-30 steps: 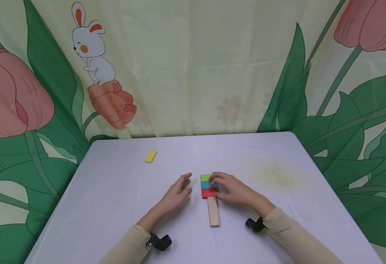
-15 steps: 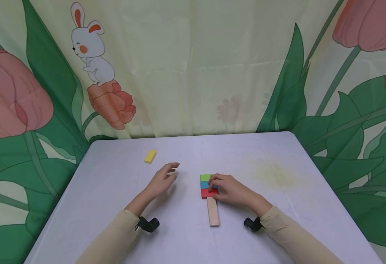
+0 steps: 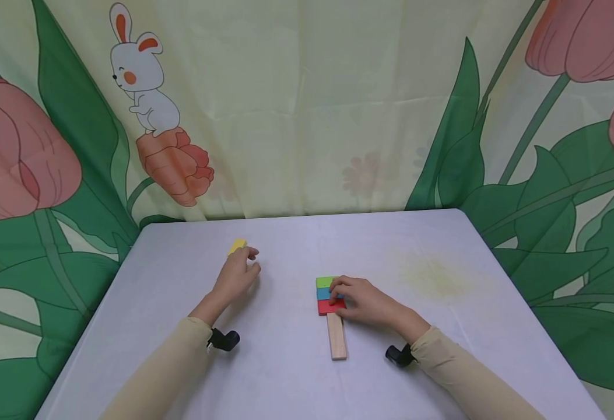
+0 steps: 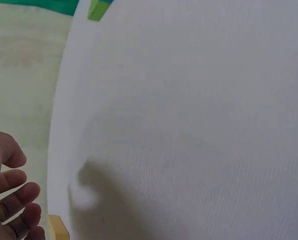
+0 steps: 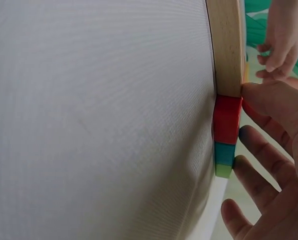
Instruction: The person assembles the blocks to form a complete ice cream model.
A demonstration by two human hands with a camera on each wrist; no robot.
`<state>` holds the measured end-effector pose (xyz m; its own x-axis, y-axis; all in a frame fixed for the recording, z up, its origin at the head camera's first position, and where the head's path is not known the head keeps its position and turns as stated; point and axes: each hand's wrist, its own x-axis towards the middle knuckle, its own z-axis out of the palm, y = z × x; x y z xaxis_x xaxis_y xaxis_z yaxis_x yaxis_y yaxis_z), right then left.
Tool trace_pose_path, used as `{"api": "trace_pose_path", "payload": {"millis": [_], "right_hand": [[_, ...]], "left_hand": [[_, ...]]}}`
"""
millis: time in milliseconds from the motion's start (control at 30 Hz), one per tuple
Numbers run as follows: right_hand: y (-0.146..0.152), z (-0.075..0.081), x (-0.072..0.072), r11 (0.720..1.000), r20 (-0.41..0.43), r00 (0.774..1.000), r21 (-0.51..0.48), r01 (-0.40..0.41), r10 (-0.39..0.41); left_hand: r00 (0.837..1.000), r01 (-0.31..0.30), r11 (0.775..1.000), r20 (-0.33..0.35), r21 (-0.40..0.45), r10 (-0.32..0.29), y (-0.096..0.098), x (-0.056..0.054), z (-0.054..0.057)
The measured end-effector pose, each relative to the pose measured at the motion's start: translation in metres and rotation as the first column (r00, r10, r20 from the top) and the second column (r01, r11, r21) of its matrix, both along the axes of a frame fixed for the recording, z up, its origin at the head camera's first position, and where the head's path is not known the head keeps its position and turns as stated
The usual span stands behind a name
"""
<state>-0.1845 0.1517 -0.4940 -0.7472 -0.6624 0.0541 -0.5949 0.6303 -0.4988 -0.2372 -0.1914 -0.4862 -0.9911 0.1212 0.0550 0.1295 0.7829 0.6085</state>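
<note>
My left hand [image 3: 233, 275] is right by the yellow block [image 3: 237, 244], overlapping its near end in the head view, with fingers loosely bent and holding nothing. In the left wrist view an edge of the yellow block [image 4: 58, 228] shows beside the fingertips. My right hand [image 3: 371, 304] rests its fingertips on a row of blocks lying flat: green [image 3: 325, 282], blue [image 3: 323, 293] and red [image 3: 327, 307]. A plain wooden block [image 3: 336, 337] lies lengthwise against the red one. Close up in the right wrist view, the thumb is at the seam between the red block [image 5: 227, 119] and the wooden block [image 5: 226, 47].
A white cloth covers the table [image 3: 432, 379], with a faint yellowish stain [image 3: 435, 279] on its right side. Behind it hangs a curtain [image 3: 307, 116] printed with tulips and a rabbit. A black wrist camera [image 3: 225, 339] sits on the left wrist.
My left hand has moved left and away from the row of blocks, up to the yellow block. The right hand stays with its fingertips on the row.
</note>
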Motion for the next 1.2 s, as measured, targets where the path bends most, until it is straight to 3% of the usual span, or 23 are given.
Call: {"api": "trace_pose_path", "payload": {"millis": [133,433,867,1200], "right_hand": [[0.0,-0.001,0.001,1.0,-0.018,1.0,-0.006,-0.003,0.003],[-0.002,0.001,0.002,0.999,-0.017,1.0,0.033,0.016,-0.015],[-0.002,-0.002,0.004,1.0,-0.03,0.999,0.021,0.018,-0.018],[-0.002,0.0,0.006,1.0,-0.02,0.999,0.012,0.027,-0.027]], "left_hand": [[0.997,-0.078,0.995,-0.033,-0.064,0.076,-0.014,-0.01,-0.002],[0.97,-0.244,0.967,-0.042,-0.073,0.241,-0.04,-0.022,-0.007],[0.963,-0.268,0.953,-0.017,-0.142,0.268,-0.044,-0.031,-0.019],[0.956,-0.29,0.949,0.004,-0.126,0.293,-0.04,-0.032,-0.018]]}}
